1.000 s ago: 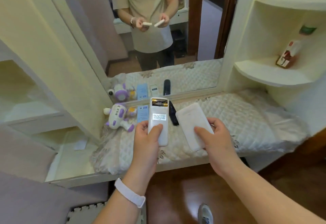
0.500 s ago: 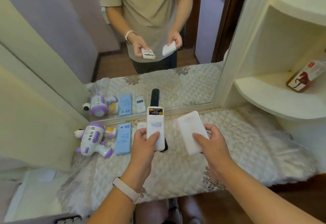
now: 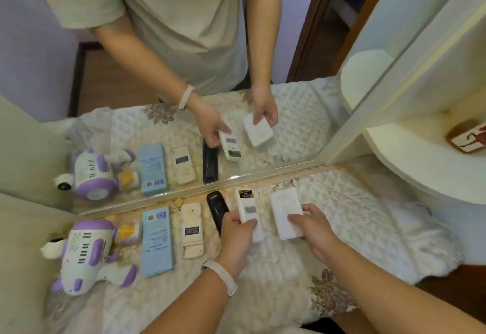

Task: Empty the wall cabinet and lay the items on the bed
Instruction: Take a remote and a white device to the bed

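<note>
Quilted cover (image 3: 355,218): cream, diamond-stitched, brown floral motifs. Plush toy (image 3: 84,252): white, marked with purple patches. Flat box (image 3: 157,241): pale blue. Remotes: one yellowed cream (image 3: 192,229), one black (image 3: 217,208), one white with black-and-gold label (image 3: 248,211). Slab (image 3: 285,212): plain white. Wristband (image 3: 221,275): pale pink.

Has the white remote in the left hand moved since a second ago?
Yes. The white remote in the left hand has come down toward the quilt, now low beside the black remote, its top near the mirror frame.
</note>
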